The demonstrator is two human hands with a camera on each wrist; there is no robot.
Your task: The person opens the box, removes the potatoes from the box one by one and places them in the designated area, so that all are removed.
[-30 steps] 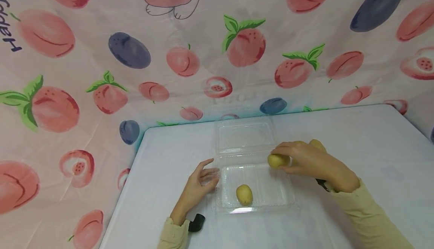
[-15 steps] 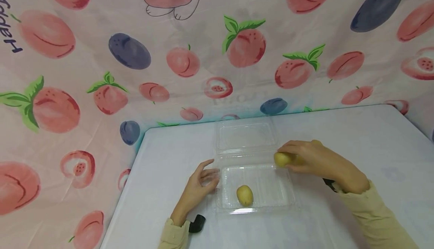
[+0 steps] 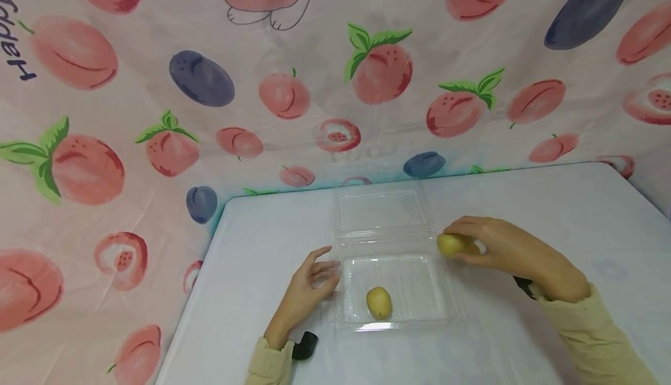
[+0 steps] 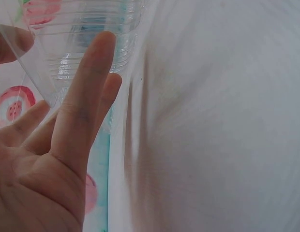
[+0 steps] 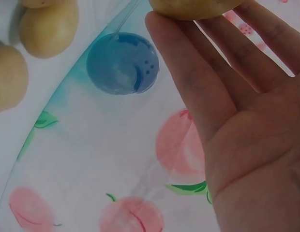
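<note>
My right hand (image 3: 505, 248) pinches a yellow potato (image 3: 449, 245) between thumb and fingers, just beyond the right edge of a clear plastic clamshell box (image 3: 419, 319). In the right wrist view the held potato (image 5: 196, 7) shows only its lower part, at the fingertips. Inside the box's base, near the front, lies one potato (image 3: 379, 303). My left hand (image 3: 306, 286) is at the box's left side, fingers loosely spread; in the left wrist view the fingers (image 4: 75, 108) lie against the clear plastic wall.
The box's lid (image 3: 382, 210) lies folded back behind its base. More potatoes (image 5: 48, 29) sit on the white table (image 3: 272, 228), mostly hidden by my right hand in the head view. A fruit-printed cloth (image 3: 293, 35) hangs behind the table.
My right hand has moved to the right with the potato in its fingers, from over the box's back right corner to just outside it. The left hand stays put.
</note>
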